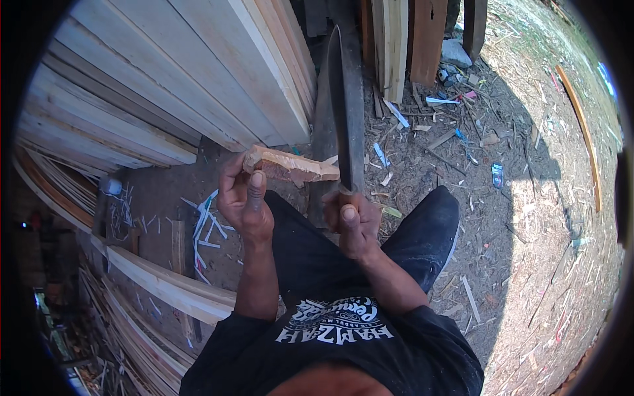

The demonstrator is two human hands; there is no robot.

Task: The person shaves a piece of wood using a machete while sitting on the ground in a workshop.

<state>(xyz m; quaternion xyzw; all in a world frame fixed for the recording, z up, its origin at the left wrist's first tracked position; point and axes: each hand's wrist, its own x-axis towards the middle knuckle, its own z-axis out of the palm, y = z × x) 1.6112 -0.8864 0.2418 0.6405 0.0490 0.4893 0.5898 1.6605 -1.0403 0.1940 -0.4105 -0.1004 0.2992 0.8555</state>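
Note:
My left hand [247,201] is closed around one end of a short, rough-hewn piece of wood [290,166], with the thumb pressed along its near side. My right hand [355,228] grips the handle of a machete [346,119], its long dark blade pointing away from me. The free end of the wood meets the blade just beyond the handle; whether it is touching the edge or only overlapping it, I cannot tell. Beneath the blade runs a greyish, flat-looking surface [325,122], partly hidden. My knees are apart on either side of the work.
Tall stacks of planks [178,59] lean at the far left, and more boards [389,49] stand beyond the blade. A long beam [168,280] lies at my left. Wood chips and plastic strips [208,228] litter the dirt ground; a thin wooden strip [584,138] lies far right.

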